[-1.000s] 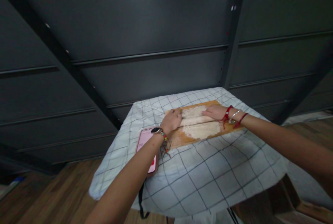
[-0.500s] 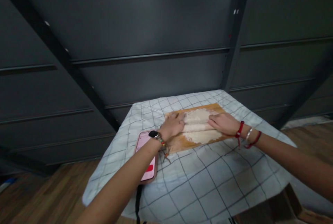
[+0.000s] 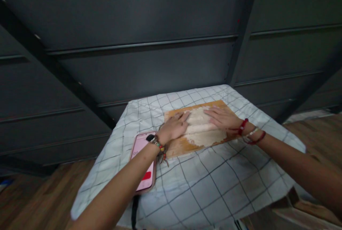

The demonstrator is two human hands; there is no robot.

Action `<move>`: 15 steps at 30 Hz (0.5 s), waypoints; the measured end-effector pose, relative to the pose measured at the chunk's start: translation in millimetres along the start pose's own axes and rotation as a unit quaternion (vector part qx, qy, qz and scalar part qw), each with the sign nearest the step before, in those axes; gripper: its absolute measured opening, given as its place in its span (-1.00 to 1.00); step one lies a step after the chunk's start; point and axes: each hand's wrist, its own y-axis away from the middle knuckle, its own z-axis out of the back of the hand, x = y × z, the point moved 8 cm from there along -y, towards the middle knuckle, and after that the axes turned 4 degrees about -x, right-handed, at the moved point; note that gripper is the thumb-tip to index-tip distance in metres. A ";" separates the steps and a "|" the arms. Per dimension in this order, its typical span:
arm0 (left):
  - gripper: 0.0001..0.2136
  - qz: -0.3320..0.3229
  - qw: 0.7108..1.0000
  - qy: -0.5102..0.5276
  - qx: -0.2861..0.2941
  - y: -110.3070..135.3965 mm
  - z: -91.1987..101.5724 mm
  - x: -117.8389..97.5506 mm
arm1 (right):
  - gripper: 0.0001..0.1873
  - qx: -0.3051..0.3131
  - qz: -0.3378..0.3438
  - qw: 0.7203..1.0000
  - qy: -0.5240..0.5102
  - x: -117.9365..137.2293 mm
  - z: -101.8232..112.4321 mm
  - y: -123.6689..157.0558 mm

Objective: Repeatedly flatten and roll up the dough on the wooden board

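The left hand (image 3: 174, 128) and right hand (image 3: 223, 118) lie palm-down, fingers extended, at the left and right ends of a pale roll (image 3: 200, 129) crossing flattened dough (image 3: 207, 139) on the wooden board (image 3: 175, 149). The right hand's fingers, curled half a second ago, now stretch out flat toward the far left.

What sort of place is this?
Probably indoors, perhaps a makeshift food-prep spot: what looks like flattened dough on a wooden board, a checked cloth, a dark panelled wall behind.
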 end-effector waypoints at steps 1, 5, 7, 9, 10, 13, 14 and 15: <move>-0.49 -0.014 1.000 0.002 0.003 3.4 -1.0 -3.3 | -0.46 0.003 0.013 1.000 -0.003 6.7 1.8 5.8; -0.49 0.039 0.999 0.002 -0.017 -5.9 4.9 5.4 | -0.43 0.032 -0.059 0.998 -0.016 1.1 4.0 -3.2; -0.48 0.089 0.996 0.010 -0.009 -11.0 5.0 12.8 | -0.40 0.036 -0.139 0.989 -0.016 -13.5 3.2 -12.0; -0.48 0.090 0.996 0.017 0.008 -6.5 1.4 9.6 | -0.42 0.038 -0.139 0.989 -0.008 -13.0 1.5 -11.7; -0.48 0.068 0.997 0.018 0.011 -1.4 -0.3 3.5 | -0.44 0.038 -0.107 0.993 -0.004 -6.2 0.9 -7.9; -0.49 0.006 0.999 -0.007 -0.045 10.9 4.7 -12.9 | -0.48 0.001 0.007 1.000 -0.009 19.6 9.0 8.6; -0.50 0.008 0.997 -0.016 -0.072 9.6 8.7 -13.1 | -0.49 -0.001 0.011 1.000 -0.012 21.9 12.0 10.9; -0.50 0.026 0.995 -0.021 -0.090 4.8 12.1 -9.7 | -0.49 0.009 0.011 1.000 -0.009 22.7 13.9 10.1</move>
